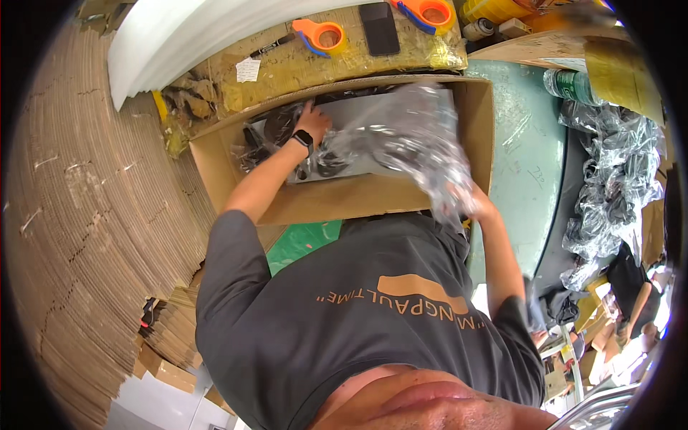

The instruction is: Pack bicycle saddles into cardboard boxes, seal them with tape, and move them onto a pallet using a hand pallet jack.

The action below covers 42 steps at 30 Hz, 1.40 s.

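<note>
An open cardboard box (344,203) stands in front of my body. Inside it lies a flat grey panel (358,107), with dark round pieces wrapped in clear film at its left. My left hand (313,123) reaches into the box over these wrapped pieces (278,130), fingers stretched out and partly turned from view. Close to the box's right front corner, my right hand (474,203) grips a crumpled clear plastic sheet (423,147), which spreads over the panel's right part. Motion blurs the sheet and hides part of the right fingers.
Beyond the box, a taped cardboard surface (215,89) carries two orange tape dispensers (314,50) (423,27), a dark phone (379,29), a pen (272,46) and a paper slip (248,69). Stacked cardboard (93,186) rises at left. A green-grey table (519,143) and bundled plastic (609,186) lie right.
</note>
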Tool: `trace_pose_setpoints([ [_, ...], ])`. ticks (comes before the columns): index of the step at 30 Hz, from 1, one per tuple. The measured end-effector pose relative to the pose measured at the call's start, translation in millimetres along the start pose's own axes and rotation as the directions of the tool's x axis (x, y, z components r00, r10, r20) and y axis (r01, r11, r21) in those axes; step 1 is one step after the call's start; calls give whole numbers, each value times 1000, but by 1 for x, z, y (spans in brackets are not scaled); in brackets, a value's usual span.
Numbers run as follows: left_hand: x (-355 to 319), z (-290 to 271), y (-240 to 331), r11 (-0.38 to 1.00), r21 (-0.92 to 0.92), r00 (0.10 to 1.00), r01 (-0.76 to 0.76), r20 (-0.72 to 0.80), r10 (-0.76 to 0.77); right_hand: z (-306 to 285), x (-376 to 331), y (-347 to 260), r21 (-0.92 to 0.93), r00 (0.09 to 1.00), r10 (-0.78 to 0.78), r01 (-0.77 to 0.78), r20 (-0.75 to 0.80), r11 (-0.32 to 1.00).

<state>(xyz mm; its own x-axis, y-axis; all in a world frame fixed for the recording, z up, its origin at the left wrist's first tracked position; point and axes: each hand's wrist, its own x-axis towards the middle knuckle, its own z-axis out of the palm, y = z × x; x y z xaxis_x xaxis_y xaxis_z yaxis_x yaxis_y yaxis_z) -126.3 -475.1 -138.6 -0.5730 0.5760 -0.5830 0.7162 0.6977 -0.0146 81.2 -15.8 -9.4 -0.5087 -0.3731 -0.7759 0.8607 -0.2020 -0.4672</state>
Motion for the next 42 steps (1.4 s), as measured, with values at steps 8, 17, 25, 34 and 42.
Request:
trace_pose_setpoints([
  [8, 11, 71, -2, 922, 358, 987, -149, 109, 117, 73, 213, 37, 146, 976, 214, -205, -47, 968],
  [17, -30, 29, 94, 626, -271, 598, 731, -185, -780, 88, 169, 47, -867, 877, -230, 465, 422, 179],
  [25, 30, -240, 426, 783, -529, 743, -327, -656, -133, -326, -194, 22, -552, -387, -621, -284, -681, 784],
  [34, 204, -280, 684, 579, 211, 529, -788, -251, 811, -406, -171, 206, -523, 145, -629, 433, -764, 734],
  [42, 239, -266, 652, 265, 494, 450, -828, 303, 840, -678, -473, 327, -291, -682, -549, -466, -483, 836],
])
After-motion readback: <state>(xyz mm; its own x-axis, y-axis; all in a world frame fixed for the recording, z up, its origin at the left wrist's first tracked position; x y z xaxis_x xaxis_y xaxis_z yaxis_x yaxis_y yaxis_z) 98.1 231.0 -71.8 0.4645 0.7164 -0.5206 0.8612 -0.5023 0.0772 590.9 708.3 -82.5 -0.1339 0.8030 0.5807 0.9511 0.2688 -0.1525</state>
